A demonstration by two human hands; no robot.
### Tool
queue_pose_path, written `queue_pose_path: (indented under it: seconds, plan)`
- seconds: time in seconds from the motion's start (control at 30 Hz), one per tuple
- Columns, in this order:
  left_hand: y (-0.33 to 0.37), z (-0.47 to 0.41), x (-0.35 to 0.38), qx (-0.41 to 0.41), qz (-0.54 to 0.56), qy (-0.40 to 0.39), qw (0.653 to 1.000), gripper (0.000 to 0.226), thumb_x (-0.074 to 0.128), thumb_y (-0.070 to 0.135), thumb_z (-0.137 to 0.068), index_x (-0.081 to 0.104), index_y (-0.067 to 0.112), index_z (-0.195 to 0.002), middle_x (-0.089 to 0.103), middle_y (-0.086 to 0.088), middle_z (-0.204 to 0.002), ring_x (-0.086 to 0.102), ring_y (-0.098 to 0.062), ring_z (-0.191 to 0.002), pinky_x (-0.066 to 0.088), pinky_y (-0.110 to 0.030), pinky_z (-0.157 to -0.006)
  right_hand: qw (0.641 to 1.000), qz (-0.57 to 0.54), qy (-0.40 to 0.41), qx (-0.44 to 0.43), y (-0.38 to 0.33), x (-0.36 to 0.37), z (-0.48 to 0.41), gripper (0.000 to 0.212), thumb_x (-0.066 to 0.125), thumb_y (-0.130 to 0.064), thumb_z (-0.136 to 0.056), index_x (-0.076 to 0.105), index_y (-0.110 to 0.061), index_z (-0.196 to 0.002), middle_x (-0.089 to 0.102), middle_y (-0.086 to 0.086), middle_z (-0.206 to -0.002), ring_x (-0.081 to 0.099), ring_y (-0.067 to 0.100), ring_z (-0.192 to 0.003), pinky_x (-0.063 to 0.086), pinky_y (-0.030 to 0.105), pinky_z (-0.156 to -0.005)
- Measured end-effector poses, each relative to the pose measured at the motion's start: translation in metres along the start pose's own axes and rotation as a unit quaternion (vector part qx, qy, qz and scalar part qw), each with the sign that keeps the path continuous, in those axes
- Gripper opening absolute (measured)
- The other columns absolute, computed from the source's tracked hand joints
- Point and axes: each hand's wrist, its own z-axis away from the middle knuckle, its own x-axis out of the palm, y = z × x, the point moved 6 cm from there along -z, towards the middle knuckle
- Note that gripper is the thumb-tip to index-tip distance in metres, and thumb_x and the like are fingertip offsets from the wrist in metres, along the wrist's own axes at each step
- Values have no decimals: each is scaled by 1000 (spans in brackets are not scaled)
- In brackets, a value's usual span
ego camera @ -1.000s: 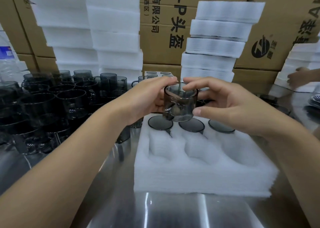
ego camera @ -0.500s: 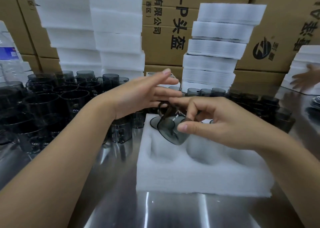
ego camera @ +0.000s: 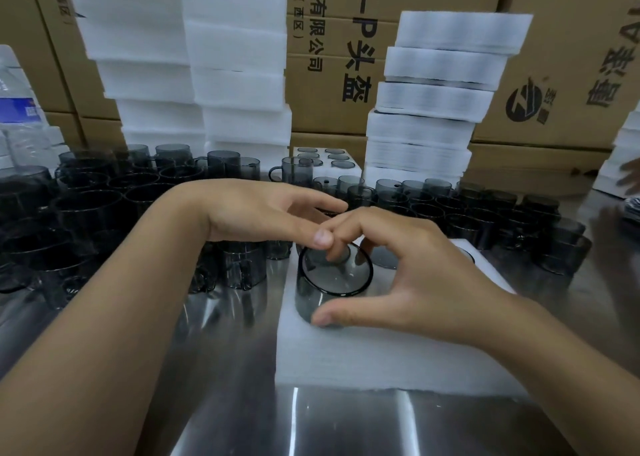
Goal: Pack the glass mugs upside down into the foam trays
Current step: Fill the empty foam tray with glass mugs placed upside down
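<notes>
A smoky grey glass mug (ego camera: 332, 280) stands upside down, base up, in the front-left pocket of the white foam tray (ego camera: 381, 355). My right hand (ego camera: 419, 268) holds it, thumb low against its side and fingertips on the upturned base. My left hand (ego camera: 263, 213) hovers just behind the mug with straight fingers and holds nothing; its thumb tip is close to my right fingers. Dark round bases of other mugs (ego camera: 388, 258) show in the tray's back row, partly hidden by my right hand.
Several loose mugs crowd the steel table at the left (ego camera: 79, 213) and in a row behind the tray (ego camera: 491, 209). Foam tray stacks (ego camera: 433, 109) and cardboard boxes (ego camera: 571, 57) stand behind. A filled tray (ego camera: 327, 159) sits at the back. Another person's hand (ego camera: 632, 175) is at the right edge.
The mug, held upright in both hands, was turned over and lowered into the front-left pocket. My left hand let go and opened; my right hand kept hold.
</notes>
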Motion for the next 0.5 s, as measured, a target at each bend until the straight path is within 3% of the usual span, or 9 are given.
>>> queue_pose_path:
  seconds: [0.1, 0.23, 0.33, 0.5]
  plan:
    - [0, 3, 3, -9, 10, -32, 999, 122, 84, 67, -42, 30, 32, -146, 48, 14, -143, 46, 1, -129, 35, -31, -112, 1000, 5, -20, 5, 0, 4, 0, 43, 86, -41, -62, 60, -27, -93, 66, -12, -105, 59, 7, -106, 46, 29, -88]
    - [2, 4, 6, 6, 12, -57, 998, 84, 82, 42, -58, 41, 45, -132, 47, 16, -143, 42, 0, -132, 30, -38, -116, 996, -9, -58, 69, 11, 8, -2, 47, 82, -52, -59, 57, -35, -96, 65, -15, -105, 59, 4, -103, 48, 31, -86]
    - [6, 3, 10, 31, -9, -78, 996, 83, 81, 40, -64, 43, 35, -137, 47, 14, -143, 39, -6, -136, 25, -44, -116, 993, -25, -69, 96, 17, 6, -2, 49, 84, -49, -58, 56, -39, -96, 63, -22, -103, 58, -1, -100, 46, 23, -86]
    - [4, 1, 14, 13, -54, -96, 994, 86, 82, 45, -60, 44, 38, -137, 46, 22, -142, 36, -1, -136, 26, -40, -116, 990, 9, -108, 88, 16, 14, -1, 52, 82, -54, -59, 53, -43, -101, 57, -27, -107, 52, -6, -103, 42, 14, -83]
